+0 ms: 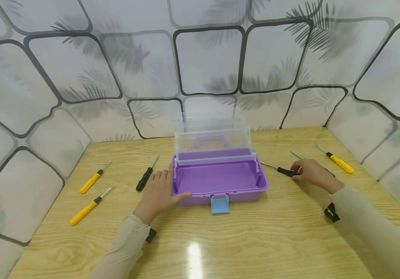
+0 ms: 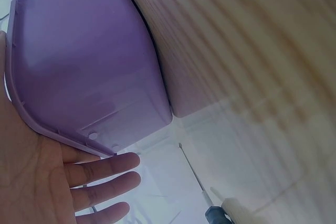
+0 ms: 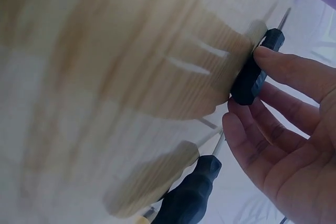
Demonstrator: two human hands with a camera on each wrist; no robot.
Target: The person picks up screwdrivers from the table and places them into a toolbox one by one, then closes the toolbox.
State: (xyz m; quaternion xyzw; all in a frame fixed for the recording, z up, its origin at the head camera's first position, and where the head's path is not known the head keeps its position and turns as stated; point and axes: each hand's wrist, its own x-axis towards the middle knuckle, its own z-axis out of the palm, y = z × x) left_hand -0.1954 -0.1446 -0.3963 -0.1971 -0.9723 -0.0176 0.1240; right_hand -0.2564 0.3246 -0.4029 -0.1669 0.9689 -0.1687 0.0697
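Observation:
A purple toolbox [image 1: 200, 200] stands in the middle of the table, its clear lid raised and its inside bare. My left hand [image 1: 158, 190] rests against the box's left end, with the thumb over the front rim. In the left wrist view those fingers [image 2: 107, 187] extend straight past the box's corner. On the right, my right hand [image 1: 312, 173] pinches the black handle of a screwdriver [image 1: 285, 171] between thumb and fingers. Its shaft points toward the toolbox. Just beyond that hand lies a second black-handled screwdriver [image 3: 189, 195], partly hidden by the hand in the head view.
A yellow screwdriver [image 1: 341, 163] lies at the far right. Left of the box are a black-handled screwdriver [image 1: 145, 179] and two yellow ones, one farther back [image 1: 90, 183] and one nearer [image 1: 83, 212]. A blue latch [image 1: 219, 204] hangs at the box's front. Patterned cloth [image 1: 207, 62] encloses the table.

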